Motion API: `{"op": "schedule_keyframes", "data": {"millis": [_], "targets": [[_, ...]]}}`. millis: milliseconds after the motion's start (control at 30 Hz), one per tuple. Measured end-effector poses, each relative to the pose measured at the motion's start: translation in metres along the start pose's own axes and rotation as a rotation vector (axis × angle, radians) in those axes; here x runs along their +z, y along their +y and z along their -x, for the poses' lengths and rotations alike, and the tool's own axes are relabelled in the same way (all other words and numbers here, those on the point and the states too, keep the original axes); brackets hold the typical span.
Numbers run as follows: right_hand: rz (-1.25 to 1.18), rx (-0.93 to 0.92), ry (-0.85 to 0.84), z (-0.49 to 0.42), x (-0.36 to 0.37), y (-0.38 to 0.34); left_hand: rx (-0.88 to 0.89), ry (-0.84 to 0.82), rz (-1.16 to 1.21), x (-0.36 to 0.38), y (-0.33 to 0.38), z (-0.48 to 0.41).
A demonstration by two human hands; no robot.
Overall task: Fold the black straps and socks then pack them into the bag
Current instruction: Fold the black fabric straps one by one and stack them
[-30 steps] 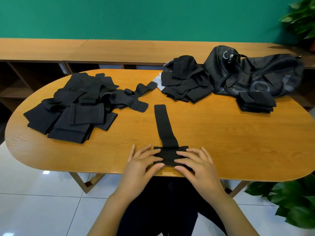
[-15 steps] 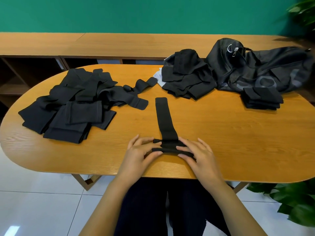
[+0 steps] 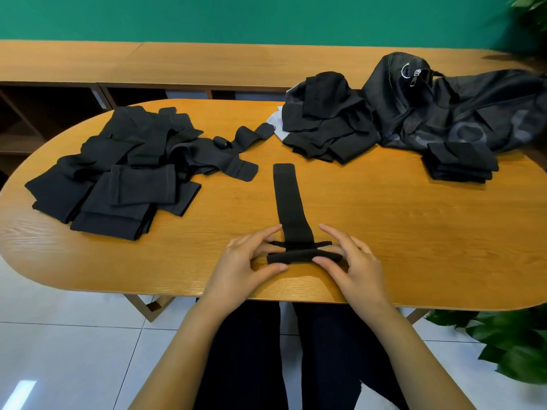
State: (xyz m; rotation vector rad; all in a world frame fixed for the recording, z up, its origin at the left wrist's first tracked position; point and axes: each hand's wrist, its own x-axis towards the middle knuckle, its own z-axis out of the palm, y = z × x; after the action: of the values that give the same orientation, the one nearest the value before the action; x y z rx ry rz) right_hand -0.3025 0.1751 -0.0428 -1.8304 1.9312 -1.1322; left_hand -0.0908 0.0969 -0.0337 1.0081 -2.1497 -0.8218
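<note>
Left hand [image 3: 239,263] pinches rolled black strap [image 3: 291,202].

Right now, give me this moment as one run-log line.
strap: near end folded, tail flat on table | left hand: pinches fold | right hand: pinches fold | bag: far right, untouched

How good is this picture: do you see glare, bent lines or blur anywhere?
Head view: the wide lens curves the table edge; glare shines on the floor at lower left; the strap, the left hand and the right hand pinching it look sharp; the bag seems softer near the right border.
</note>
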Motion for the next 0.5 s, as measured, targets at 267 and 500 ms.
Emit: {"op": "schedule_keyframes", "data": {"millis": [267,500], "targets": [[-0.064,0.036,-0.046,0.0022,-0.0037,-0.0060,-0.040,0.017,0.073,0.0003,-0.0024,0.0009],[-0.142,0.101,-0.031,0.0020,0.0008,0.0005,-0.047,0.096,0.209,0.0000,-0.0035,0.0031]]}}
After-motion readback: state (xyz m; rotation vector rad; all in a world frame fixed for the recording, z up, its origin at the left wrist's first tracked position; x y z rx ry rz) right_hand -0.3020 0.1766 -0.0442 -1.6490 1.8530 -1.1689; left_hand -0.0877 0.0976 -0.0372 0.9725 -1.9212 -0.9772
